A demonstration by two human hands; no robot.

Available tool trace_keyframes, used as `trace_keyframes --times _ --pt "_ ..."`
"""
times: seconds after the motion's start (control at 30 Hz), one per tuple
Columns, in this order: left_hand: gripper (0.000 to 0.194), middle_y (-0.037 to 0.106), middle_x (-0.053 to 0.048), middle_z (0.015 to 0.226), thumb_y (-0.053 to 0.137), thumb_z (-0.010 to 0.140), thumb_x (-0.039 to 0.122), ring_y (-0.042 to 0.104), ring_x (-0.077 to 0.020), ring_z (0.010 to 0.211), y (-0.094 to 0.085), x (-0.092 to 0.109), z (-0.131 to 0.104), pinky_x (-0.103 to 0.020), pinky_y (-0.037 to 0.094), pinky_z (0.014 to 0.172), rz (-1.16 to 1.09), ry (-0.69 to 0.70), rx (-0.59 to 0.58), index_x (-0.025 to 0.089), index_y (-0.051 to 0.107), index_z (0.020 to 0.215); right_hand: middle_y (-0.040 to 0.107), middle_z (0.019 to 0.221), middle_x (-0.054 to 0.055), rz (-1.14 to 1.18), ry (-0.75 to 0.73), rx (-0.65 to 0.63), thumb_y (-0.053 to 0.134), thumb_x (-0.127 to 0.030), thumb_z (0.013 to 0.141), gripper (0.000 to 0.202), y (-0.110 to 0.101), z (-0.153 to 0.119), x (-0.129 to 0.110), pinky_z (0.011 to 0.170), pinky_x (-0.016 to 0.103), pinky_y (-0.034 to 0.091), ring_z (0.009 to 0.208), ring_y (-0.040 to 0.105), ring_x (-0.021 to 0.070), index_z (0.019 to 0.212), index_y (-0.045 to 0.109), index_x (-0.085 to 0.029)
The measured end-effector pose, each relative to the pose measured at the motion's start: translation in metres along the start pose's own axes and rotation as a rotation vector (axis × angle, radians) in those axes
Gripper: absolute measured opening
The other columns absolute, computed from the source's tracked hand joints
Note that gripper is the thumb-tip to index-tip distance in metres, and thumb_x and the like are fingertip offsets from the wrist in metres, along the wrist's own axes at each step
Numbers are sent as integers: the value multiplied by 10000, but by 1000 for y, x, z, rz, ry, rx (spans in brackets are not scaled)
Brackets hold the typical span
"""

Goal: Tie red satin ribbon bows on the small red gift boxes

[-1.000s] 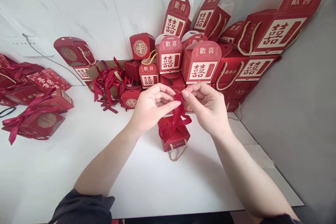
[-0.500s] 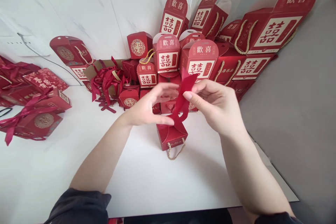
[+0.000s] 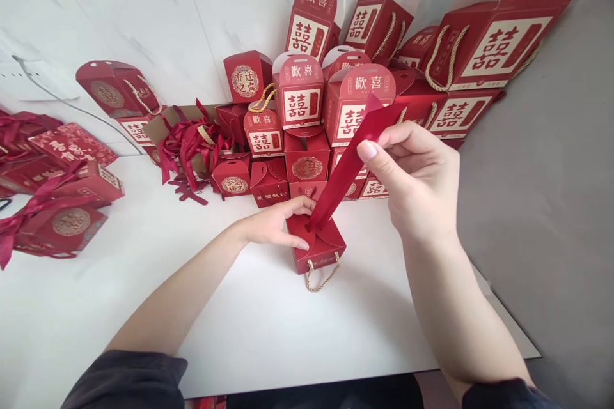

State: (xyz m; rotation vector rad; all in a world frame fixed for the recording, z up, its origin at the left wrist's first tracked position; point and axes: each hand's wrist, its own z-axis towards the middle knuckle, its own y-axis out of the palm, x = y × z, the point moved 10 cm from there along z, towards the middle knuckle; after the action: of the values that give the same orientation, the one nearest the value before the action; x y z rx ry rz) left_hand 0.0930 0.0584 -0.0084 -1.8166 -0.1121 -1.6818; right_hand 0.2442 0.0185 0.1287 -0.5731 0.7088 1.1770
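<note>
A small red gift box [image 3: 316, 255] with a twisted gold rope handle [image 3: 322, 284] stands on the white table, its top flaps closed. A red ribbon [image 3: 343, 185] rises from the slots in its lid, slanting up to the right. My right hand [image 3: 417, 185] pinches the ribbon near its upper end between thumb and fingers, well above the box. At the box's left top edge is my left hand [image 3: 275, 223], thumb over the lid and fingers apart behind the ribbon's base. Its fingertips are partly hidden by the ribbon.
Stacked red gift boxes [image 3: 300, 105] stand against the tiled wall. Left of them, an open cardboard box [image 3: 156, 128] holds tangled red ribbons [image 3: 194, 140]. Ribbon-tied boxes [image 3: 71, 223] sit at far left. A grey wall [image 3: 537, 217] borders the table's right side.
My right hand has moved right and slightly up, drawing the ribbon out straight. My left hand has come down from beside the ribbon to the box lid.
</note>
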Motion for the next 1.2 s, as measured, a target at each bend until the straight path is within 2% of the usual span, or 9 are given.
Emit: trace_keyframes --times 0.17,0.3,0.47,0.6,0.7,0.83,1.03,1.1,1.2 --pt "377 666 -110 1169 750 766 285 619 -229 1140 -5 -6 4 -449 448 1051 -43 0 48 193 622 1109 575 740 16 -17 -2 -1 659 -444 863 226 1 0 1 543 310 448 664 568 160 794 568 -248" --pt "238 698 -110 1139 744 762 297 627 -242 1113 -6 -7 9 -449 448 1049 38 13 9 195 730 976 594 769 23 -24 -3 -15 650 -468 863 244 4 0 2 581 321 474 721 600 176 801 574 -245" --pt "248 719 -76 1148 757 746 273 570 -244 1209 -3 0 14 -447 407 1099 82 97 -28 266 768 993 609 785 18 42 -1 -31 678 -398 858 201 8 1 2 620 327 488 751 612 176 773 585 -241" --pt "215 740 -68 1110 710 802 307 600 -247 1178 1 -1 17 -456 427 1080 64 123 -24 297 773 1008 608 761 2 87 -24 -24 688 -350 859 166 7 5 3 623 318 486 719 608 154 777 591 -244" --pt "200 749 -82 1085 642 866 351 622 -241 1144 0 -8 20 -468 426 1076 32 98 -6 286 777 999 604 752 6 57 -47 -4 677 -378 865 179 4 7 6 611 320 477 733 613 164 783 586 -247" --pt "195 767 -83 1007 739 780 382 627 -246 1124 -3 -16 23 -478 421 1079 16 80 58 273 789 935 607 738 21 -4 -21 5 659 -468 859 242 -1 9 13 566 330 463 729 624 190 788 586 -248" --pt "184 776 -74 938 769 742 389 639 -237 1088 -3 -22 23 -461 443 1066 9 66 123 272 795 882 592 654 2 105 67 13 698 -486 820 264 1 11 26 504 318 478 596 612 170 778 589 -249" --pt "165 777 -73 917 773 738 389 649 -229 1060 -3 -23 23 -440 468 1037 18 59 132 273 797 853 637 737 18 113 99 -34 672 -491 837 259 10 11 37 548 311 509 689 654 185 818 605 -241" --pt "155 778 -78 915 775 735 384 648 -226 1048 -2 -25 23 -420 490 1002 8 49 135 264 797 830 682 996 46 -5 183 -223 651 -476 851 277 28 2 64 636 301 521 865 667 197 978 632 -231"
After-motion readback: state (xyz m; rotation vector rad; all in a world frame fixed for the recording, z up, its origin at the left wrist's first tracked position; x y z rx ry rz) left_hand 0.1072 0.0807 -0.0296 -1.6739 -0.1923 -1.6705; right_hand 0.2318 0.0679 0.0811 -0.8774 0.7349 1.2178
